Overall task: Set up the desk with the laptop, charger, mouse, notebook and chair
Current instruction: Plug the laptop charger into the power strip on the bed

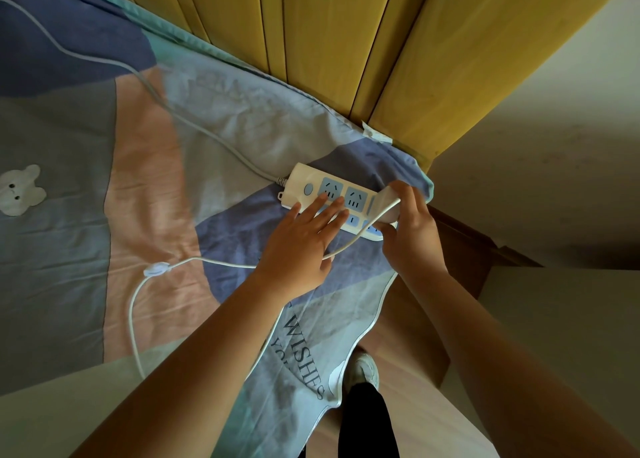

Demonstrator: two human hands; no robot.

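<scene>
A white power strip (313, 184) with blue sockets lies on a patterned bedsheet near the bed's right corner. My left hand (300, 239) rests flat on its near side, fingers spread over the sockets. My right hand (408, 225) grips a white charger plug (385, 204) at the strip's right end, on or just above a socket. The charger's thin white cable (221, 262) runs left from the plug under my left hand, past a small inline piece (157, 270), then curves down the sheet.
The strip's own thicker cord (194, 126) trails off to the upper left across the bed. A yellow wooden headboard (346, 42) stands behind the bed. A pale wall and a brown wooden piece (464, 249) lie at right. My shoe (362, 371) is on the floor.
</scene>
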